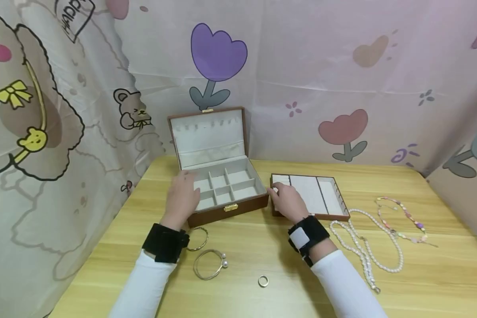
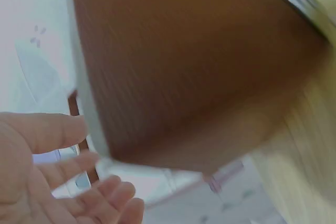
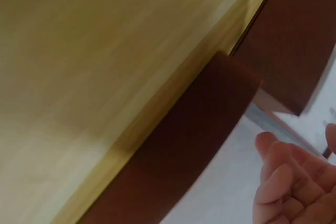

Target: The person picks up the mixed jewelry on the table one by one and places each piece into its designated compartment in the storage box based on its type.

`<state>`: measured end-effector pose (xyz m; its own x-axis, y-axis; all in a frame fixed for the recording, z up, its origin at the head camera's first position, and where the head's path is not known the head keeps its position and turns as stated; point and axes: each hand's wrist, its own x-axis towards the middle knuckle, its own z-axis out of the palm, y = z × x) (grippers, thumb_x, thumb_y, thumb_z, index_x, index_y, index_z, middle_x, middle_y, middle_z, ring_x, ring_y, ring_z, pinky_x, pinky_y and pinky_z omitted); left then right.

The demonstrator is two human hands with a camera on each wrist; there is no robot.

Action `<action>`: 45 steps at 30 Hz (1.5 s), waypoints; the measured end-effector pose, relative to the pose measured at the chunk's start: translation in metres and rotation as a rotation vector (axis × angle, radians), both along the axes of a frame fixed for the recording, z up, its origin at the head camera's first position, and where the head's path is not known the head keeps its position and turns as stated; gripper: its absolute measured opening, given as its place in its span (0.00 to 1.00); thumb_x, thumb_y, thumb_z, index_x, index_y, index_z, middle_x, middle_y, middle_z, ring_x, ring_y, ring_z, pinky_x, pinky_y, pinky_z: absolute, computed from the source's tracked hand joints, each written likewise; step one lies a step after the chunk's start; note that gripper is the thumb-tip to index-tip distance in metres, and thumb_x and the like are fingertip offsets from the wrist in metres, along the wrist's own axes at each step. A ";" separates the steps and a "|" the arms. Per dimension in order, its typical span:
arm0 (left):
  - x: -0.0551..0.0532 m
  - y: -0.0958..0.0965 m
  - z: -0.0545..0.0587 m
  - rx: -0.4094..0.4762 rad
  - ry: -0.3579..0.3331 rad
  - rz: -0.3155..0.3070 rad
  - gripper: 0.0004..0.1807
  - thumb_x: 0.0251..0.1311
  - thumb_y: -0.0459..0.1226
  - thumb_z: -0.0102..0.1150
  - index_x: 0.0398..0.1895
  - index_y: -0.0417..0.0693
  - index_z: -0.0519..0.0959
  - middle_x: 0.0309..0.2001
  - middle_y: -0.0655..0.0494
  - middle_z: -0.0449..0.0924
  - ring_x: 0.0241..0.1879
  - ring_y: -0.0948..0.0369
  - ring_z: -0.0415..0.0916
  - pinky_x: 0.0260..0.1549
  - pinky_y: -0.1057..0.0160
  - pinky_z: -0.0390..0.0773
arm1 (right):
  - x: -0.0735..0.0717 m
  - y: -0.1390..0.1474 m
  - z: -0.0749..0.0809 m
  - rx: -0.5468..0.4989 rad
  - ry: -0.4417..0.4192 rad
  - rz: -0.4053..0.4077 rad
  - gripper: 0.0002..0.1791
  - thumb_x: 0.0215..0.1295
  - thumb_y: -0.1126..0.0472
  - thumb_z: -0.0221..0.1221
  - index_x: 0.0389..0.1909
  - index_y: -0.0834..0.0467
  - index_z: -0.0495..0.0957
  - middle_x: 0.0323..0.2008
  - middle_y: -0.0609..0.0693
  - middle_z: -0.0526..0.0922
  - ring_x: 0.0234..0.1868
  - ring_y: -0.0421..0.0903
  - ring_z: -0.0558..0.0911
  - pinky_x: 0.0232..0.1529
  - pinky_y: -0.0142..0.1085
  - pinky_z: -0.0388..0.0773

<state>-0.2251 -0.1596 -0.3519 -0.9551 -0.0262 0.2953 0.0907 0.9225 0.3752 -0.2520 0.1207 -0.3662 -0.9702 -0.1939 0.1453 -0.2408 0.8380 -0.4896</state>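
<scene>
A brown jewelry box [image 1: 228, 214] with a gold clasp stands with its lid [image 1: 208, 137] raised, its pale lining split into several compartments. My left hand [image 1: 181, 198] is at the box's left side, fingertips over the rim. In the left wrist view, the fingers [image 2: 63, 169] are spread and loosely bent beside the box corner. To the right of the box lies a shallow brown tray [image 1: 306, 194] with pale lining and dark dividers. My right hand [image 1: 290, 203] is over the tray's left end, fingers [image 3: 275, 182] loosely bent, with nothing visible in them.
In front of the box lie a thin gold bangle [image 1: 198, 240], a bangle with pearls [image 1: 208, 265] and a ring [image 1: 263, 281]. On the right are a white pearl necklace [image 1: 397, 260] and a colorful beaded strand [image 1: 409, 216]. A printed curtain [image 1: 286, 88] hangs behind the wooden table [image 1: 238, 304].
</scene>
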 end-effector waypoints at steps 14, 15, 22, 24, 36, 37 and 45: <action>0.012 -0.021 -0.016 0.160 -0.431 -0.023 0.15 0.62 0.43 0.47 0.22 0.42 0.72 0.19 0.54 0.70 0.18 0.60 0.68 0.18 0.65 0.67 | -0.010 -0.012 -0.011 0.022 -0.077 -0.121 0.16 0.63 0.57 0.51 0.19 0.60 0.72 0.13 0.48 0.68 0.13 0.41 0.67 0.12 0.29 0.60; 0.012 -0.020 -0.016 0.151 -0.423 -0.020 0.15 0.62 0.42 0.46 0.20 0.44 0.70 0.18 0.54 0.69 0.18 0.60 0.66 0.18 0.65 0.66 | -0.008 -0.011 -0.010 0.019 -0.076 -0.113 0.16 0.63 0.57 0.51 0.19 0.60 0.72 0.13 0.48 0.68 0.13 0.41 0.67 0.12 0.29 0.61; 0.010 -0.017 -0.012 0.127 -0.427 -0.016 0.15 0.62 0.39 0.44 0.19 0.45 0.70 0.19 0.54 0.70 0.20 0.59 0.67 0.18 0.65 0.65 | 0.005 -0.001 -0.007 0.036 -0.082 -0.046 0.15 0.58 0.59 0.51 0.13 0.56 0.67 0.11 0.45 0.65 0.12 0.40 0.64 0.13 0.29 0.59; 0.010 -0.017 -0.012 0.117 -0.429 -0.016 0.15 0.63 0.39 0.43 0.20 0.44 0.70 0.19 0.54 0.69 0.20 0.59 0.67 0.18 0.65 0.65 | 0.009 0.001 -0.006 0.047 -0.089 -0.032 0.16 0.56 0.60 0.51 0.10 0.55 0.63 0.11 0.44 0.61 0.13 0.39 0.61 0.15 0.29 0.56; 0.019 -0.030 -0.013 0.041 -0.425 0.007 0.14 0.64 0.39 0.41 0.24 0.44 0.73 0.20 0.54 0.68 0.21 0.59 0.66 0.20 0.65 0.63 | 0.029 -0.009 -0.004 0.018 -0.160 0.017 0.19 0.57 0.57 0.54 0.09 0.53 0.61 0.10 0.42 0.57 0.14 0.38 0.57 0.17 0.29 0.53; 0.019 -0.031 -0.013 0.036 -0.423 0.008 0.14 0.64 0.39 0.41 0.25 0.43 0.74 0.21 0.53 0.69 0.22 0.59 0.66 0.20 0.65 0.64 | 0.030 -0.010 -0.004 0.018 -0.158 0.019 0.20 0.56 0.58 0.54 0.09 0.53 0.61 0.10 0.42 0.56 0.14 0.38 0.56 0.17 0.29 0.53; 0.026 -0.035 -0.011 0.037 -0.432 0.010 0.14 0.64 0.39 0.41 0.27 0.42 0.74 0.22 0.52 0.71 0.22 0.59 0.67 0.20 0.65 0.65 | 0.035 -0.013 -0.002 0.016 -0.163 0.044 0.20 0.57 0.58 0.54 0.09 0.53 0.59 0.11 0.42 0.55 0.14 0.38 0.56 0.18 0.29 0.53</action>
